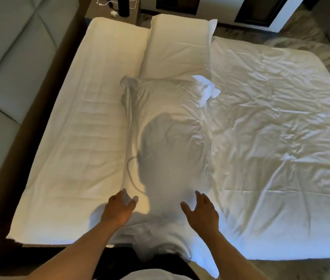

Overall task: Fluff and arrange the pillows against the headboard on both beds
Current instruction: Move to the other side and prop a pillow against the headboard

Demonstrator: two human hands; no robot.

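Pillows lie end to end down the bed's middle: the near pillow, wrinkled and shadowed, reaches the bed edge below your hands. Your left hand curls loosely at its left corner, fingers parted, gripping nothing; your right hand spreads open at its right side. Beyond it lies the far pillow. The padded headboard runs along your left, and a nightstand stands farthest.

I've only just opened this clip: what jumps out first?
Two bare hands, left hand and right hand, spread open over a limp, wrinkled pillow lying along the middle of the bed. A plumper pillow lies beyond it at the far edge, and the padded headboard runs along the left.
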